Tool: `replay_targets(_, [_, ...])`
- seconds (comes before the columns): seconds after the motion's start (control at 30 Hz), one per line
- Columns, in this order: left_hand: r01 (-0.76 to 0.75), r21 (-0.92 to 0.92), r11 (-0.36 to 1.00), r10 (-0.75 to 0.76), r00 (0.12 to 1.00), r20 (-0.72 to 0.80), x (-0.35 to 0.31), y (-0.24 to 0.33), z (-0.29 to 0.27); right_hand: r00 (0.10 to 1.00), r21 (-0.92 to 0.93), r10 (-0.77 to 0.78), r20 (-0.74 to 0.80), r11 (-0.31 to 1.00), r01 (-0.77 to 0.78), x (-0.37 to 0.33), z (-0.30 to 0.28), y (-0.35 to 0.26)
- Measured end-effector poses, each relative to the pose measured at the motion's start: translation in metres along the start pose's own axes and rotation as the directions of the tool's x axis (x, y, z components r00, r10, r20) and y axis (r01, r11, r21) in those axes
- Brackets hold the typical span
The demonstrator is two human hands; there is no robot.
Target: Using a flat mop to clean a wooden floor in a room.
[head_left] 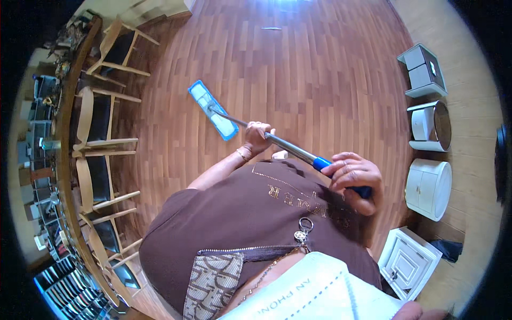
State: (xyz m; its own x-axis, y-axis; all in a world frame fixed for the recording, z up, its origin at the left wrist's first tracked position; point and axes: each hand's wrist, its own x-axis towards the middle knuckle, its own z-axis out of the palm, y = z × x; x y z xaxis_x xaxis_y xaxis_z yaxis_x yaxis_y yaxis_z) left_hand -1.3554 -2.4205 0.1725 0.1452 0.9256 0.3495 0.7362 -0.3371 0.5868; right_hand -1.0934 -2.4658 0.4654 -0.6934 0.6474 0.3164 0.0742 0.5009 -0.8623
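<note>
A flat mop lies slantwise before me, its blue-edged, pale rectangular head [224,126] resting on the wood floor, left of centre. From the head, a metal pole [293,150] runs back toward my right side and ends in a blue handle [321,163]. My left hand [257,137] is wrapped round the pole's middle. Higher on the pole, close to my body, my right hand [354,175] curls over the blue handle. Part of that grip is hidden under its fingers.
Wooden chairs with dark seats [98,117] line a long, cluttered wooden table [65,160] on the left. Small white and grey cabinets [428,189] stand along the right wall. A thin, pale object [272,28] lies on the far floor.
</note>
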Motion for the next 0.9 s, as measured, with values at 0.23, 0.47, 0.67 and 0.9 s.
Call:
replay_targets(0.23, [-0.111,-0.162,0.980,0.131,0.985,0.113,0.090,0.063,0.039,0.990,-0.138,-0.122,-0.075,0.984,0.111,-0.011,-0.082,-0.001])
replay_targets(0.47, [-0.222,-0.321,0.921,0.346,0.847,0.404,0.154,0.103,0.094,1.000,-0.411,-0.015,0.015,0.911,0.020,-0.039,-0.110,-0.030])
replay_targets(0.67, [-0.404,-0.371,0.836,0.538,0.471,0.700,0.190,0.150,0.132,0.994,-0.535,0.010,-0.106,0.842,-0.065,-0.064,-0.098,-0.054])
replay_targets(0.9, [-0.405,-0.568,0.717,0.650,0.091,0.755,0.185,0.209,0.148,0.970,-0.495,-0.123,-0.208,0.869,0.004,-0.113,-0.077,-0.069])
